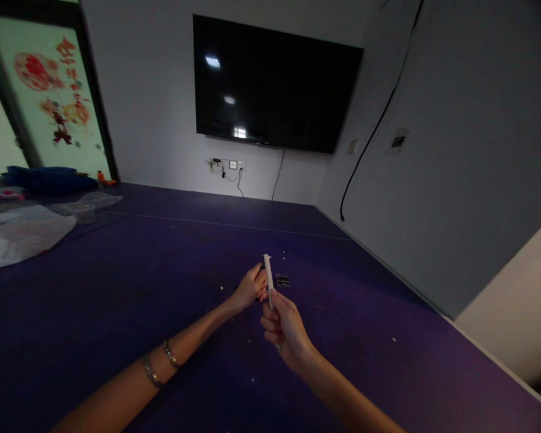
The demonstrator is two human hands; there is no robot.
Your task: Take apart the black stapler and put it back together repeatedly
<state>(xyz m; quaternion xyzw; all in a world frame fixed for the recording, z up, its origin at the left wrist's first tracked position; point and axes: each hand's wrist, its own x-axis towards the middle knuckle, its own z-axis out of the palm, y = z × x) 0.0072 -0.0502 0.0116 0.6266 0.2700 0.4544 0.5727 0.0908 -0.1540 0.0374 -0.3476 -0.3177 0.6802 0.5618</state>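
Over the middle of the purple surface point(198, 337), my two hands are close together. My right hand point(286, 331) is closed, its thumb and fingers pinching the lower end of a slim white stick-like piece point(269, 273) that points up and away. To its left, my left hand point(251, 287) is closed beside the white piece. Bits of something dark show at its fingers, too small and hidden to name. Just right of the white piece lies a small dark object with a clear edge point(282, 280), apart from both hands.
Small white scraps point(394, 339) dot the surface. Clear plastic bags point(27, 231) and a dark blue cloth bundle point(49, 179) lie at the left. A black cable point(374, 132) hangs along the right wall; a television point(275, 84) hangs on the far wall above sockets point(232, 164).
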